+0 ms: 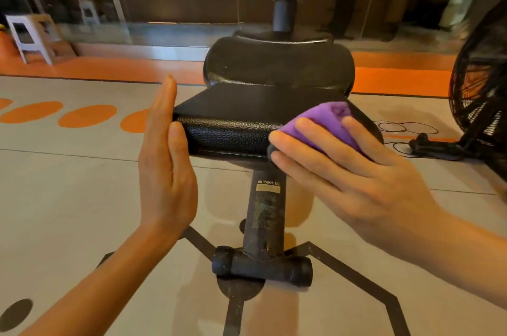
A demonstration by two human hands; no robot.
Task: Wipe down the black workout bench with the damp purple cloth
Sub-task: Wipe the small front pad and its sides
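Pressing the purple cloth (pixel 326 124) onto the near right corner of the bench (pixel 233 121), the right hand (pixel 354 171) spreads its fingers (pixel 290 140) over the cloth, fingertips curling round the pad's near edge. The left hand (pixel 166 162) stands flat and straight-fingered against the pad's near left end, thumb touching it and holding nothing. Below the pad, the bench's post (pixel 264 215) carries a warning label (pixel 269 187) and ends in a foot bar (pixel 262 267) on the floor (pixel 68 198). A fan (pixel 482 99) stands far right.
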